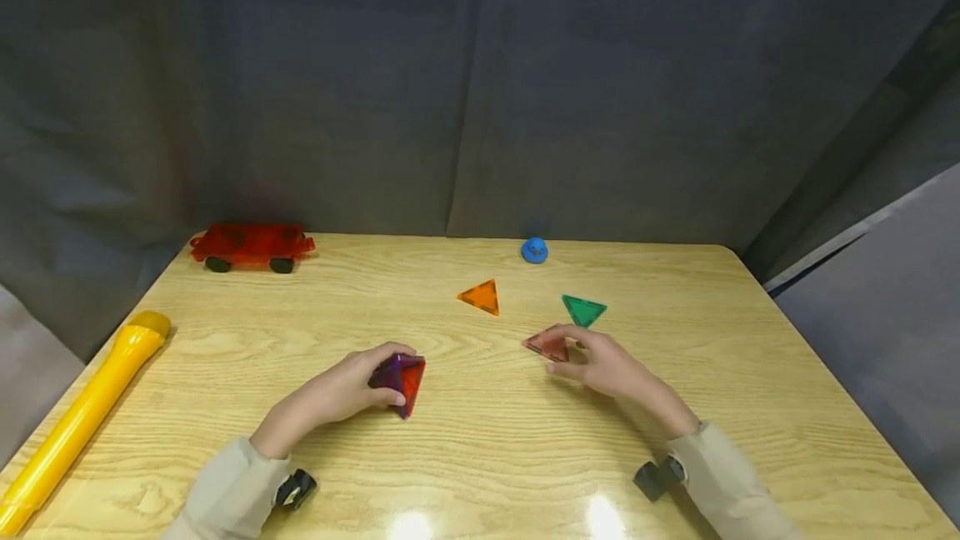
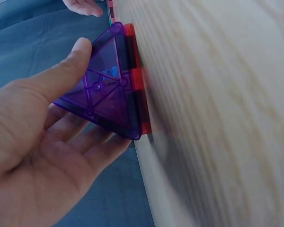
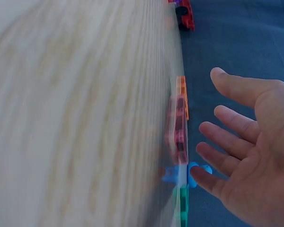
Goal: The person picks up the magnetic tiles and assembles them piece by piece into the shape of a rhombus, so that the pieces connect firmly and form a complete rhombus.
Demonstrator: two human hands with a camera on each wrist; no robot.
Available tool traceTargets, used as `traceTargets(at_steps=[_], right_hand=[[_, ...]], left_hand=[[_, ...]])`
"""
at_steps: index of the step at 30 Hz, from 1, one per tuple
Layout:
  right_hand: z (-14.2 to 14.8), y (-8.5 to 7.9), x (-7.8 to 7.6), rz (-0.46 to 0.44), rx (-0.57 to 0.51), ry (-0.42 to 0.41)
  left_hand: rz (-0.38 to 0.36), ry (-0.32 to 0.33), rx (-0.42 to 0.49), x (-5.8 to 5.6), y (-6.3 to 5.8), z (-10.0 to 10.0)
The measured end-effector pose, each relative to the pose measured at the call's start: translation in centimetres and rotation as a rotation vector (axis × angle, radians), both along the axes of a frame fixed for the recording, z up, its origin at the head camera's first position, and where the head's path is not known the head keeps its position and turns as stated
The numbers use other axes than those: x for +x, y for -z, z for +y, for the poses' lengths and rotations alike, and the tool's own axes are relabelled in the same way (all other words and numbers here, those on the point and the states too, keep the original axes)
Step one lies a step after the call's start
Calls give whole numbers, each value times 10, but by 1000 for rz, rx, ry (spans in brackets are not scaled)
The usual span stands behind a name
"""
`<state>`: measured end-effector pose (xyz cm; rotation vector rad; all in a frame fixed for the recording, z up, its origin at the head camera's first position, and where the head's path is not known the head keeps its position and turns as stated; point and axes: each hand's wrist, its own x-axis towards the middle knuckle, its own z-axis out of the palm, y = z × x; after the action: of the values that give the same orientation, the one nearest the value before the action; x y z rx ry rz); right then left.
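My left hand (image 1: pixel 348 390) grips a purple triangular magnetic tile (image 2: pixel 109 94) between thumb and fingers. This tile leans up from a red tile (image 2: pixel 137 78), which lies against the wooden table; their edges meet. Over a pink translucent triangular tile (image 1: pixel 551 347) hovers my right hand (image 1: pixel 603 365), its fingers spread and loosely bent. In the right wrist view a gap shows between those fingers and the pink tile (image 3: pixel 181 130). Beyond that hand lie a green triangular tile (image 1: pixel 583 310) and an orange one (image 1: pixel 483 297), both flat.
A small blue rubber duck (image 1: pixel 535 251) sits near the table's back edge. At the back left stands a red toy car base (image 1: pixel 251 245) with black wheels. A yellow toy microphone (image 1: pixel 86 415) lies along the left edge. Dark cloth (image 1: pixel 480 107) hangs behind the table.
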<state>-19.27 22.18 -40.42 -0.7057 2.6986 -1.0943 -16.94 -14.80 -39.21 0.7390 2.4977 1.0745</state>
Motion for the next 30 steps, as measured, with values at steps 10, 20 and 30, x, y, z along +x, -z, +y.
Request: traceTargets(at_steps=[10, 20, 30], right_hand=[[9, 2, 1, -111, 50, 13], [0, 1, 5, -125, 41, -27], [-15, 2, 14, -130, 24, -129]], left_hand=[[25, 18, -8, -1, -3, 0], [51, 15, -15, -2, 0, -1], [24, 17, 6, -1, 2, -1]])
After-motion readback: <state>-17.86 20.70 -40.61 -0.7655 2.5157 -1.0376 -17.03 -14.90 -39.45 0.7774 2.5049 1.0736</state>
